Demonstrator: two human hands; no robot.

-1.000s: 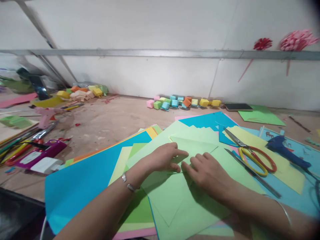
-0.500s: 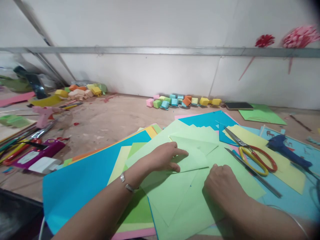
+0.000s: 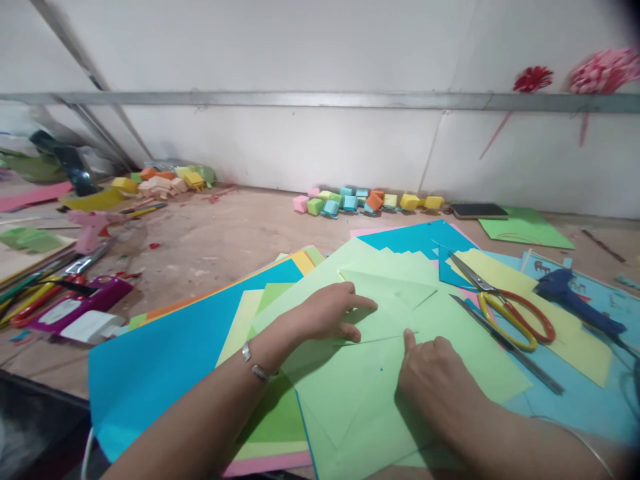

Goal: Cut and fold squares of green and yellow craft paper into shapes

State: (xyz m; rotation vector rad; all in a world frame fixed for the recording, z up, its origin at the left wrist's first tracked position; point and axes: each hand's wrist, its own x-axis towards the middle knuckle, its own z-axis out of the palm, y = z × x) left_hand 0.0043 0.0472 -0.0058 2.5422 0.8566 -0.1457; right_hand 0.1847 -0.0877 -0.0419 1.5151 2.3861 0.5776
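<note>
A light green sheet with folded flaps lies on a larger stack of light green paper. My left hand rests on its left side, thumb and index finger spread apart, a silver cuff on the wrist. On the fold's lower edge, near its right end, my right hand presses with the thumb, its other fingers curled in. Nothing shows inside the right hand; its palm side is hidden. Just right of the hands lie red-and-yellow-handled scissors and a dark, narrow metal blade or strip.
Blue paper spreads at left. A blue glue gun lies at right, a pink one at far left near a purple device. Small paper cubes line the wall beside a dark phone-like slab.
My right hand has shifted slightly left, and its thumb now sticks out onto the folded edge. My left hand has stayed in place.
</note>
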